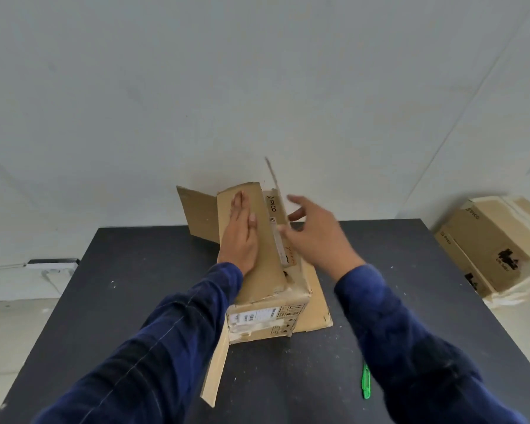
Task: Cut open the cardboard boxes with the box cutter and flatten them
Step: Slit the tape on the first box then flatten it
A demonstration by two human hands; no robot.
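I see the brown cardboard box [266, 319] mid-way across the black tabletop [135, 301], well apart from its side edges. My left hand [240, 237] presses flat on a raised flap [266, 255], its grip slack. The blurred right hand [318, 237] hovers spread, holding nothing. The slim green box cutter [366, 382] lies near the front, partly hidden by my sleeve. The box reads "PICO".

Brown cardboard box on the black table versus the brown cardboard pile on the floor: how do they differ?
The brown cardboard box stands with flaps splayed; the brown cardboard pile looks flattened, stacked. The left hand presses the box; nobody touches the pile. Both show PICO print.
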